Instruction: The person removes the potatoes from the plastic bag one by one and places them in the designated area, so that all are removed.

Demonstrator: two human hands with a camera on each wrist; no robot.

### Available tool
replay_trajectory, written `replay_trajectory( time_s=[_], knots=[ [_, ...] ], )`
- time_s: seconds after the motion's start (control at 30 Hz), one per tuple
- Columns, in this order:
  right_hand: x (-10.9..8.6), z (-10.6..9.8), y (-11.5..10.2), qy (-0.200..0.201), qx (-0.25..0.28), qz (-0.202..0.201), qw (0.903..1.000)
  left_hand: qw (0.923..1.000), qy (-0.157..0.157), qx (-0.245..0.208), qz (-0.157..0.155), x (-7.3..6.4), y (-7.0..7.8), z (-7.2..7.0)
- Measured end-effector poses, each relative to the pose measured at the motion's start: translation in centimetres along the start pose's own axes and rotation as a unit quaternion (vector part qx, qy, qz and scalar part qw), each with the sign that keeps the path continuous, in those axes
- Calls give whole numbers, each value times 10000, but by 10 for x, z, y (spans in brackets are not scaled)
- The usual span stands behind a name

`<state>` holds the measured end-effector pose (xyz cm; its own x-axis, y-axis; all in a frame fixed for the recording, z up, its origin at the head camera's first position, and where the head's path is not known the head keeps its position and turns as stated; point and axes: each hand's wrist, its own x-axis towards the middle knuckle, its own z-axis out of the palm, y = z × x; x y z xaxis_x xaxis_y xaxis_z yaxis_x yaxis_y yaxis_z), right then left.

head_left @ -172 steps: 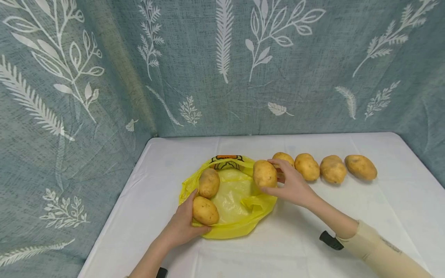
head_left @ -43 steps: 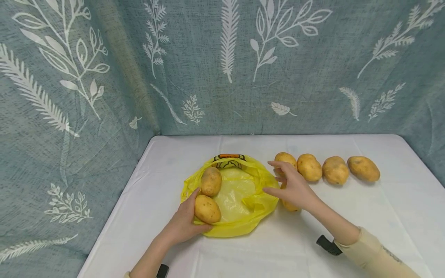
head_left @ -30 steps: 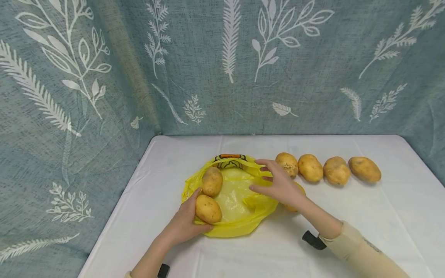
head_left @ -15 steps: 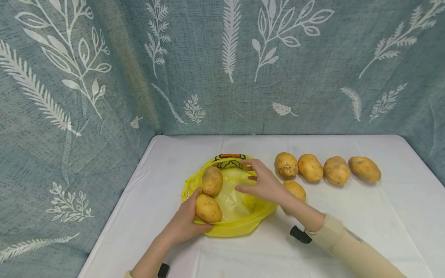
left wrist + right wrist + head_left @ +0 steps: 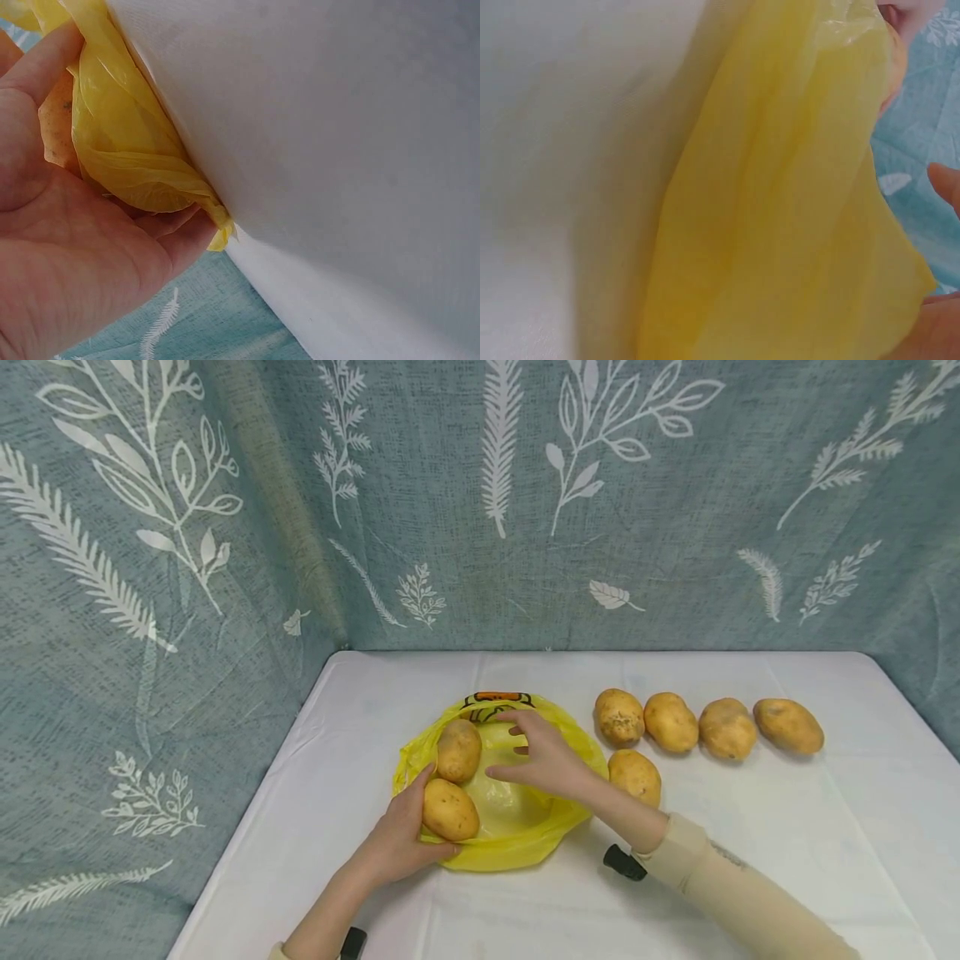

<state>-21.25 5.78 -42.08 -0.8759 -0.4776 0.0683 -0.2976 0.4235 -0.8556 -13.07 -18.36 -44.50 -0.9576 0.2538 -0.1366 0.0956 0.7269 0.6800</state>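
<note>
A yellow plastic bag (image 5: 517, 852) lies with its mouth spread wide on the table. Inside its left part are two potatoes, an upper potato (image 5: 458, 750) and a lower potato (image 5: 450, 811). My left hand (image 5: 393, 839) grips the bag's left side around the lower potato; the left wrist view shows the yellow film (image 5: 124, 127) between thumb and fingers. Over the bag's mouth, my right hand (image 5: 546, 762) has spread, slightly bent fingers and holds nothing. Just right of the bag sits another potato (image 5: 635, 777), partly behind the right wrist.
Four potatoes would be several in a row at the back right, among them a potato (image 5: 670, 723) and a rightmost potato (image 5: 788, 726). A white cloth covers the table (image 5: 757, 843). A leaf-patterned curtain (image 5: 450, 510) hangs behind and at left.
My right hand held a potato over the bag's right edge earlier; that potato now rests right of the bag. The emptied hand has moved left over the bag's mouth. My left hand stays put.
</note>
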Motion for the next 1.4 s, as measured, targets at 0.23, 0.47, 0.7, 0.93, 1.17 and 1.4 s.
replay_trajectory(
  time_s=[0.23, 0.47, 0.7, 0.93, 1.17, 1.4],
  knots=[
    [10, 12, 0, -108, 132, 29, 9998, 10000, -23, 5, -24, -1, -1, -1],
    [20, 19, 1, -93, -95, 112, 9998, 10000, -45, -16, 39, 4, 3, -2],
    [32, 25, 3, -244, -418, 116, 9988, 9999, -91, 47, -21, 5, 4, -2],
    [40, 35, 4, -316, -432, 118, 9985, 10000, -93, 32, -16, 3, 3, -3],
    [45, 44, 7, -334, -596, 39, 9977, 10000, -75, 30, -26, 2, 1, -3],
    [46, 49, 6, -311, -638, 133, 9974, 9999, -68, 36, -69, 0, -1, -2]
  ],
)
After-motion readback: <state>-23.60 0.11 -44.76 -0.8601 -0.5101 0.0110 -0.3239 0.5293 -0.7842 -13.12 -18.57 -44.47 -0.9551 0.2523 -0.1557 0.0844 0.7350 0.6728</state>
